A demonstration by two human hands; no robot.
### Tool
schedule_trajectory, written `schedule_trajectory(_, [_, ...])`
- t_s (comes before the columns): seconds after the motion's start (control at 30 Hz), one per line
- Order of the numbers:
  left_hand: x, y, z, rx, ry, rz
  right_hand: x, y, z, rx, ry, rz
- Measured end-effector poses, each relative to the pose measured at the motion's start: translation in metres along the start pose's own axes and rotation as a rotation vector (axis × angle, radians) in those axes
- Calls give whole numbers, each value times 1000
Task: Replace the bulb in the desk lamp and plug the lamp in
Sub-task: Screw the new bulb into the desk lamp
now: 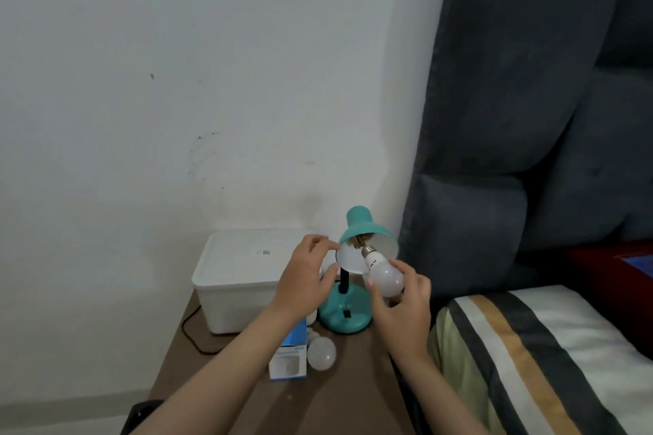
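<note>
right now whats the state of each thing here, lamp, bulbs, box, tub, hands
lamp shade: tilted toward the camera, socket empty
bulb in right hand: unscrewed, its screw base at the shade's mouth
spare bulb: lying loose on the table
bulb box: lying on its side
white tub: lid on
left hand: holding the shade's rim
right hand: closed on the bulb

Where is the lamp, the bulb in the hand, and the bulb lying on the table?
lamp [357, 224]: head view, on its teal shade.
held bulb [387, 281]: head view, on its white globe, in the right hand.
lying bulb [321, 354]: head view, on its white globe.
</note>
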State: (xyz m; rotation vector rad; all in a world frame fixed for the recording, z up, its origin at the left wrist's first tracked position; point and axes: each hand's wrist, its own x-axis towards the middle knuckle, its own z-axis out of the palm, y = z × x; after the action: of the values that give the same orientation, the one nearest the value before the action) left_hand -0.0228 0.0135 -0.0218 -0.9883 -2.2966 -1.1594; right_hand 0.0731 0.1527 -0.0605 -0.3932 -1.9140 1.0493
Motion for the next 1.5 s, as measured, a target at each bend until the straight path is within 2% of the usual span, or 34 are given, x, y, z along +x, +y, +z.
schedule_trajectory(0.2, [20, -5, 13, -28, -25, 22, 11, 14, 30, 97, 20, -76])
schedule_trajectory(0.33, [23, -10, 21, -70, -7, 19, 20, 17, 46, 77, 62, -108])
schedule_trajectory(0.7, [24, -14, 29, -101, 70, 31, 20, 29, 56, 55, 32, -140])
schedule_trajectory(1.07, [26, -19, 27, -108, 51, -13, 28, 11, 60, 67, 93, -23])
schedule_trajectory(1.3, [23, -16, 27, -122, 42, -22, 22, 17, 67, 18, 127, -136])
schedule_trajectory(1.43, [23, -14, 26, -112, 52, -23, 23, 8, 64, 133, 184, 78])
schedule_trajectory(1.5, [23, -13, 26, -106, 55, -20, 23, 6, 65, 139, 187, 116])
